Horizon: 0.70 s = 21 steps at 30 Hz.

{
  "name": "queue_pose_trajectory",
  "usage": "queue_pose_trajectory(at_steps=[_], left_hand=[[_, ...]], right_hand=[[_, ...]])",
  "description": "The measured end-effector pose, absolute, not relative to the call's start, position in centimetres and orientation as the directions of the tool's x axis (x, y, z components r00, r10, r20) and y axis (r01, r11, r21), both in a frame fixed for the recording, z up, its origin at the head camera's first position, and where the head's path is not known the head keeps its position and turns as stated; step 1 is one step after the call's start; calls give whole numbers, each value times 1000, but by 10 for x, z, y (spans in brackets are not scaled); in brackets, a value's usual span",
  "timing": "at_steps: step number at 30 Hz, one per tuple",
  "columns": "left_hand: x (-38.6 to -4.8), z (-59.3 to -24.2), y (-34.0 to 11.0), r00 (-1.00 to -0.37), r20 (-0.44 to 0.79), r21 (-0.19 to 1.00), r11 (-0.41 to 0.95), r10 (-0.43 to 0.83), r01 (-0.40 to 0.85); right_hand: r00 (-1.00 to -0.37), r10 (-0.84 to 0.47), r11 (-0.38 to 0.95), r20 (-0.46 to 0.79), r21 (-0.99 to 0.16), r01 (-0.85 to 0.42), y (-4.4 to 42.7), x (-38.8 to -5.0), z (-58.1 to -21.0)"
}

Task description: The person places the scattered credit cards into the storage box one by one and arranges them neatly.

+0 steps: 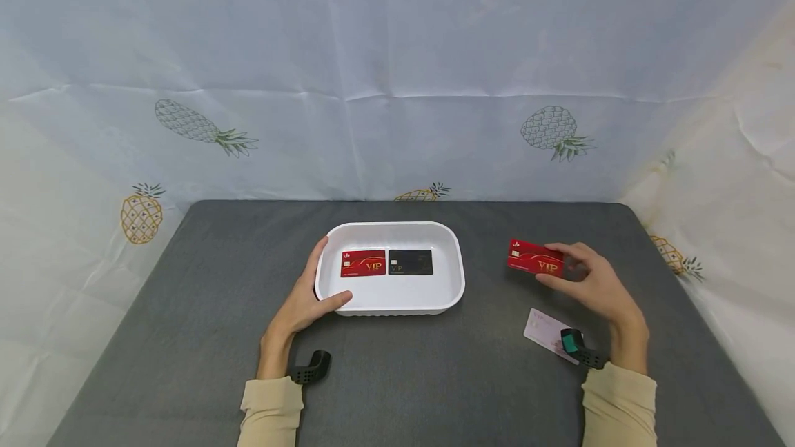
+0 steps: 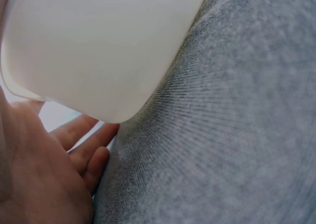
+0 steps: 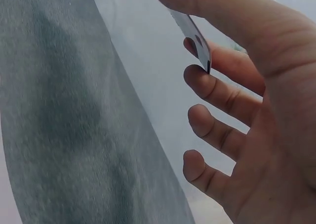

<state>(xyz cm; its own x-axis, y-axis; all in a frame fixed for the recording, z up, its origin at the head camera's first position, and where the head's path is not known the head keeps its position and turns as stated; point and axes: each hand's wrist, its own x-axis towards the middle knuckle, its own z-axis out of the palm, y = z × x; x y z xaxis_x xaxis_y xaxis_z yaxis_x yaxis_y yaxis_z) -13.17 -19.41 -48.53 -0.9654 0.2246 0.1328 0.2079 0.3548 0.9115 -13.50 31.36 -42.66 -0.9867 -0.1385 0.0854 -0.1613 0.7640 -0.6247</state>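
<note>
At the table's middle, my left hand (image 1: 307, 299) holds the left end of a white plastic tray (image 1: 397, 301), thumb over the near rim and fingers along the outside. A red VIP card (image 1: 363, 263) and a black VIP card (image 1: 410, 262) lie side by side inside it. To the right, my right hand (image 1: 593, 278) pinches a second red VIP card (image 1: 528, 256) by its right end, between thumb and fingers. In the right wrist view this card (image 3: 195, 39) appears nearly edge-on. A pale pink card (image 1: 546, 330) lies on the table, partly hidden behind the right wrist's band.
The dark grey cloth-covered table (image 1: 435, 385) ends at a pale curtain (image 1: 385, 143) printed with pineapples, which also hangs at both sides. A black wrist camera (image 1: 313, 368) sits on the left wrist, and a black band with a device (image 1: 577, 347) on the right.
</note>
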Motion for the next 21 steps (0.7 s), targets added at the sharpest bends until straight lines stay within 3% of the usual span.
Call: queue_pose_trajectory(at_steps=[9, 21], left_hand=[[-132, -485, -194, -965, 134, 909, 360, 224, 209], [-131, -484, -193, -968, 122, 916, 351, 219, 195]], right_hand=[[-968, -168, 747, 185, -618, -247, 295, -140, -424], [-955, -206, 707, 212, -642, -295, 269, -144, -421]])
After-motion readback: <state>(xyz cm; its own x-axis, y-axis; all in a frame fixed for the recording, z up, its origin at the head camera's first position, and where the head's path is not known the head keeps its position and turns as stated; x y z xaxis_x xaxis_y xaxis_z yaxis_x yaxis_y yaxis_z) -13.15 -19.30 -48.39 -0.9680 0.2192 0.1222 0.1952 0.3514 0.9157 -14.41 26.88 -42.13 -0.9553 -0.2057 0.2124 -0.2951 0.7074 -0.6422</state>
